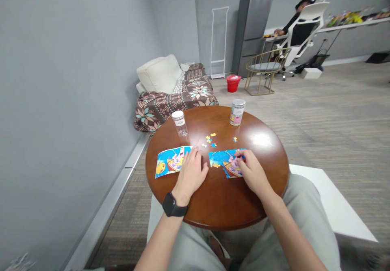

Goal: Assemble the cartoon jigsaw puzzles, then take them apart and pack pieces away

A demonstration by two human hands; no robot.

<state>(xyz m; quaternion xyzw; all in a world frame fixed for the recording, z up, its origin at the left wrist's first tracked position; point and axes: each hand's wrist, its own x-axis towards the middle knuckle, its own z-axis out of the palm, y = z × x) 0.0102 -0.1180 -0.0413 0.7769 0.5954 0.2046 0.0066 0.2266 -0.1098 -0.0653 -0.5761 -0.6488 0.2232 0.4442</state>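
My left hand [192, 171] lies over the right edge of a printed cartoon picture card [166, 159], fingers stretched out, holding nothing. A partly assembled jigsaw puzzle [221, 158] with a blue background and a pink figure in a boat lies to its right. Over the puzzle's right side, my right hand [253, 173] has its fingertips pinched on what looks like a small jigsaw piece [243, 157], mostly hidden by the fingers. Several loose yellow and blue puzzle pieces [209, 139] are scattered beyond the puzzle, and one single piece [235, 139] sits apart on the right.
On the round brown table [213, 206] stand a clear jar with a white lid [179, 122] and a printed jar with a silver lid [237, 112]. Behind are a patterned couch [195, 86], a red bin [233, 84], a gold chair [265, 67] and a seated person [294, 21].
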